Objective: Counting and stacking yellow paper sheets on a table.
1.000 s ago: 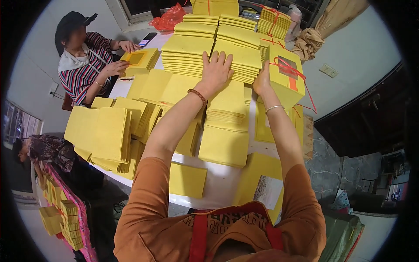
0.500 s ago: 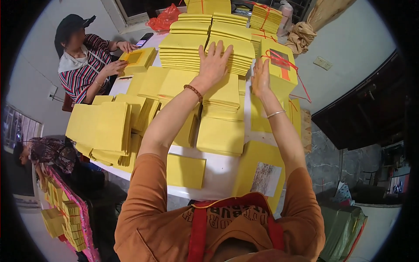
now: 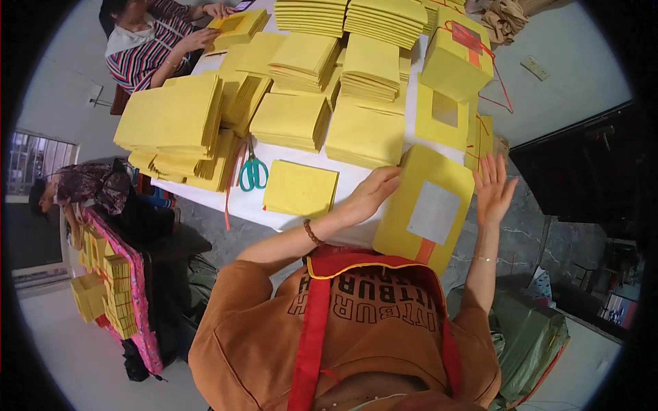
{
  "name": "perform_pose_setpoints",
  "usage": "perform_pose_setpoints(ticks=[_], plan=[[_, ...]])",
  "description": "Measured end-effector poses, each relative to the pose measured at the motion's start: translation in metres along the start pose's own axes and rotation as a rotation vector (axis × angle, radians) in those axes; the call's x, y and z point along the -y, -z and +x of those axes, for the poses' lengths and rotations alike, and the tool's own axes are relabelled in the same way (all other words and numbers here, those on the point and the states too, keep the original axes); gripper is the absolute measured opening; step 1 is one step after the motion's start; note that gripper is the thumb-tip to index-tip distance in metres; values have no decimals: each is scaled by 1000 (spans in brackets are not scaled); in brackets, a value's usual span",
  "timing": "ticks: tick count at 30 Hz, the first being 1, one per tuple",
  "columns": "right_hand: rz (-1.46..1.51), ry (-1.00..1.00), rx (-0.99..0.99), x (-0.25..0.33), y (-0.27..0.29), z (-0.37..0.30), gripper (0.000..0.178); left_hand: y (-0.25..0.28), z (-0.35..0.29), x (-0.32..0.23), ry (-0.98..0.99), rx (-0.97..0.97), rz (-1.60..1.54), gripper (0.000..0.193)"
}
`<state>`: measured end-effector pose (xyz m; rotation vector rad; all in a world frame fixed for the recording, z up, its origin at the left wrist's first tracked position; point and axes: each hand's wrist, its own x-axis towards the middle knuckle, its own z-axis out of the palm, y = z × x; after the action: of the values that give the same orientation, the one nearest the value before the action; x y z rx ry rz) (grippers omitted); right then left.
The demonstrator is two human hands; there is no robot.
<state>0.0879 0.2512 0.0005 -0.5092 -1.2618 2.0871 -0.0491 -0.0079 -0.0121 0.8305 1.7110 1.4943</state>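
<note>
A stack of yellow paper (image 3: 418, 175) with a grey rectangle and an orange-red strip on its top lies at the table's near right edge, close to my body. Against its left side, or very near it, is my left hand (image 3: 373, 197), its fingers stretched out together; whether they touch cannot be told. My right hand (image 3: 494, 188) is raised just off the stack's right side, palm up, fingers spread and nothing in it. To the left of my left hand lies a small flat yellow packet (image 3: 300, 188). Green-handled scissors (image 3: 253, 171) rest beside that packet.
Several folded yellow paper piles (image 3: 291, 118) cover the white table (image 3: 274, 218). A yellow bundle tied with red string (image 3: 456, 65) stands at the back right. At the far left a person in a striped top (image 3: 161, 44) handles a yellow block (image 3: 236, 29). Another person (image 3: 92, 195) bends over a pink-covered table (image 3: 140, 274).
Both hands have come back from the far piles to the near right stack. My view has shifted, so the table appears higher, and the scissors now show.
</note>
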Motion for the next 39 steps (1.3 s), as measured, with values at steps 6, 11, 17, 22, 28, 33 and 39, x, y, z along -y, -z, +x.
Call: perform_pose_setpoints(ticks=[6, 11, 17, 22, 28, 33, 39], plan=[[1119, -107, 308, -86, 118, -67, 68, -31, -20, 60, 210, 39, -220, 66], [-44, -137, -29, -105, 69, -103, 66, -55, -20, 89, 82, 23, -321, 65], [156, -350, -123, -112, 64, -112, 57, -71, -23, 55, 312, -1, -650, 65], [129, -342, -65, -105, 64, -109, 56, -71, -16, 75, 351, 17, -604, 69], [121, -292, -6, -97, 65, -100, 53, -80, -11, 77, 227, 20, -604, 69], [119, -339, -63, -94, 60, -102, 53, -75, -14, 77, 217, 37, -556, 68], [-122, -33, -24, -68, 48, -106, 54, -61, -15, 73, 74, -32, -351, 67]])
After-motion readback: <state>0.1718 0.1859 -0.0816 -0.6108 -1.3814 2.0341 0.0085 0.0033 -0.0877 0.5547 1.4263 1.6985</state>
